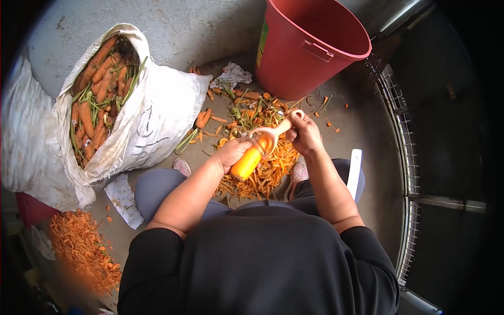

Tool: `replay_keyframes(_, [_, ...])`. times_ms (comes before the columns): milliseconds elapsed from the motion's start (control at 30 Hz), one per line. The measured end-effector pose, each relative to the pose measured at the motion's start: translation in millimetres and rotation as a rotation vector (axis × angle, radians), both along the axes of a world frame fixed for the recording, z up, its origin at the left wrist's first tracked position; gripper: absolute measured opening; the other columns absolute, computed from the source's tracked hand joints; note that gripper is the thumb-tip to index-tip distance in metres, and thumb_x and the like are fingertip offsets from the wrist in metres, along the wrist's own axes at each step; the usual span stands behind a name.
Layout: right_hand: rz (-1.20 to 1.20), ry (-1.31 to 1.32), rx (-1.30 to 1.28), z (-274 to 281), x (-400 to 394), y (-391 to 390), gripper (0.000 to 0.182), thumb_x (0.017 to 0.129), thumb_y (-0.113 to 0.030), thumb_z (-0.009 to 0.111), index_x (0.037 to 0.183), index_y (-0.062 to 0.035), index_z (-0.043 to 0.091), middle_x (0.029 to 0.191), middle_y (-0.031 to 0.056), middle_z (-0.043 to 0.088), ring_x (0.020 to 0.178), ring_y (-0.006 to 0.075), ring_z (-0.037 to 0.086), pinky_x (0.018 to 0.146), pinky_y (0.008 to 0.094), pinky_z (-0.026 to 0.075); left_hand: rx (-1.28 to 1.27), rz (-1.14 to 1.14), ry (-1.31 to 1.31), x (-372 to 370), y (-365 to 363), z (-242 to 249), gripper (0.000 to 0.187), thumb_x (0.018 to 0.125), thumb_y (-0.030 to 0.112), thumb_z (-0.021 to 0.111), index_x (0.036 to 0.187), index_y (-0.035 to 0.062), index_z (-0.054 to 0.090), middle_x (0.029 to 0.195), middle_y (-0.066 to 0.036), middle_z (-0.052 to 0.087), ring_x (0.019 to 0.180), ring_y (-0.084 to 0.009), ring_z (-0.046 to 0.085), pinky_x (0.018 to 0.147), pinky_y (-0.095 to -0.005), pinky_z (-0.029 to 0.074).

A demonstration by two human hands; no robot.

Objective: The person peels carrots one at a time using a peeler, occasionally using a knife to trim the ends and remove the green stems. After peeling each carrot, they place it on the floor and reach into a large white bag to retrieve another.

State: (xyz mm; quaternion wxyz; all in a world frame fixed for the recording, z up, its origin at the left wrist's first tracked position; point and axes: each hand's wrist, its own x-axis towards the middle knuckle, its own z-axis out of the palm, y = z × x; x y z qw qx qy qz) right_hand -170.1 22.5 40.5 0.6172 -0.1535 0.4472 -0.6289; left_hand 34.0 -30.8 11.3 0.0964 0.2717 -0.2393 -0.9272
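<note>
My left hand is wrapped round a carrot whose thick, bright yellow-orange end points toward me. In my right hand is the handle of a pale peeler. The peeler's wide head lies against the far part of the carrot, where some of the carrot's surface is hidden behind it. Under both hands, between my feet, a heap of orange carrot peelings covers the floor, with green stems and carrot ends mixed in at its far side.
On the left leans a white sack, open and full of unpeeled carrots with green stalks. A tall red bucket stands beyond the peelings. Another pile of peelings lies at lower left. A metal mesh frame runs along the right.
</note>
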Motion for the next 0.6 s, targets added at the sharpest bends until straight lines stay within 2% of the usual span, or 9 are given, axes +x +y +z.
replay_keyframes(67, [-0.180, -0.034, 0.016, -37, -40, -8, 0.008, 0.085, -0.014, 0.051, 0.086, -0.0063, 0.049, 0.065, 0.0024, 0.050, 0.044, 0.0076, 0.039, 0.040, 0.0197, 0.034, -0.007, 0.012, 0.014, 1, 2, 4, 0.033, 0.090, 0.026, 0.043, 0.111, 0.0012, 0.049, 0.086, -0.015, 0.059, 0.069, -0.0227, 0.061, 0.058, -0.0333, 0.052])
replay_keyframes(100, [-0.327, 0.084, 0.051, -44, -54, -11, 0.008, 0.085, -0.014, 0.052, 0.084, -0.0066, 0.049, 0.064, 0.0015, 0.049, 0.043, 0.0067, 0.039, 0.039, 0.0199, 0.034, -0.013, 0.001, 0.010, 3, 1, 5, 0.033, 0.090, 0.026, 0.043, 0.111, 0.0010, 0.049, 0.085, -0.015, 0.059, 0.069, -0.0227, 0.061, 0.059, -0.0330, 0.052])
replay_keyframes(133, [-0.461, 0.299, 0.229, -45, -65, -11, 0.010, 0.085, -0.016, 0.053, 0.081, -0.0070, 0.049, 0.062, 0.0007, 0.049, 0.043, 0.0064, 0.039, 0.039, 0.0205, 0.035, -0.021, -0.008, 0.008, 5, 0, 6, 0.033, 0.090, 0.025, 0.042, 0.112, 0.0009, 0.049, 0.085, -0.015, 0.059, 0.068, -0.0226, 0.061, 0.059, -0.0327, 0.052])
replay_keyframes(200, [-0.501, 0.186, 0.206, -41, -74, -3, 0.011, 0.084, -0.017, 0.055, 0.081, -0.0075, 0.050, 0.062, 0.0008, 0.048, 0.043, 0.0067, 0.039, 0.039, 0.0206, 0.035, -0.008, -0.066, 0.041, 8, -6, 4, 0.037, 0.089, 0.030, 0.046, 0.112, 0.0007, 0.048, 0.085, -0.015, 0.059, 0.069, -0.0216, 0.060, 0.058, -0.0313, 0.052])
replay_keyframes(267, [-0.398, -0.024, 0.031, -40, -61, 0, 0.009, 0.085, -0.018, 0.054, 0.085, -0.0089, 0.050, 0.062, 0.0003, 0.048, 0.045, 0.0071, 0.038, 0.040, 0.0203, 0.032, 0.066, -0.078, 0.066, 8, -7, 2, 0.041, 0.087, 0.032, 0.048, 0.113, 0.0003, 0.047, 0.085, -0.015, 0.059, 0.069, -0.0212, 0.061, 0.058, -0.0309, 0.052])
replay_keyframes(333, [-0.217, -0.142, -0.009, -21, -33, 7, 0.010, 0.085, -0.018, 0.054, 0.087, -0.0093, 0.049, 0.063, 0.0003, 0.048, 0.045, 0.0075, 0.037, 0.041, 0.0204, 0.031, 0.043, -0.063, 0.015, 6, -4, 5, 0.042, 0.085, 0.032, 0.051, 0.113, -0.0005, 0.045, 0.084, -0.013, 0.057, 0.066, -0.0201, 0.059, 0.056, -0.0308, 0.052])
replay_keyframes(367, [-0.221, -0.095, -0.017, -25, -30, 7, 0.012, 0.085, -0.020, 0.054, 0.087, -0.0091, 0.049, 0.063, 0.0005, 0.048, 0.045, 0.0080, 0.038, 0.042, 0.0205, 0.033, 0.018, -0.070, 0.011, 5, -4, 4, 0.042, 0.086, 0.031, 0.050, 0.113, -0.0006, 0.045, 0.084, -0.013, 0.057, 0.065, -0.0198, 0.059, 0.055, -0.0307, 0.052])
replay_keyframes(467, [-0.598, 0.168, 0.207, -54, -61, 4, 0.014, 0.086, -0.022, 0.054, 0.087, -0.0088, 0.049, 0.063, 0.0009, 0.048, 0.045, 0.0084, 0.039, 0.043, 0.0212, 0.035, 0.065, -0.107, 0.091, 5, -1, 10, 0.042, 0.086, 0.031, 0.046, 0.113, -0.0011, 0.044, 0.083, -0.012, 0.055, 0.064, -0.0190, 0.058, 0.054, -0.0300, 0.051])
replay_keyframes(600, [-0.325, -0.072, -0.005, -17, -34, 15, 0.015, 0.086, -0.022, 0.053, 0.089, -0.0082, 0.049, 0.064, 0.0011, 0.049, 0.046, 0.0090, 0.041, 0.042, 0.0217, 0.036, 0.115, -0.126, 0.153, 6, -3, -2, 0.045, 0.087, 0.035, 0.039, 0.112, -0.0018, 0.044, 0.082, -0.012, 0.054, 0.064, -0.0184, 0.058, 0.052, -0.0289, 0.050])
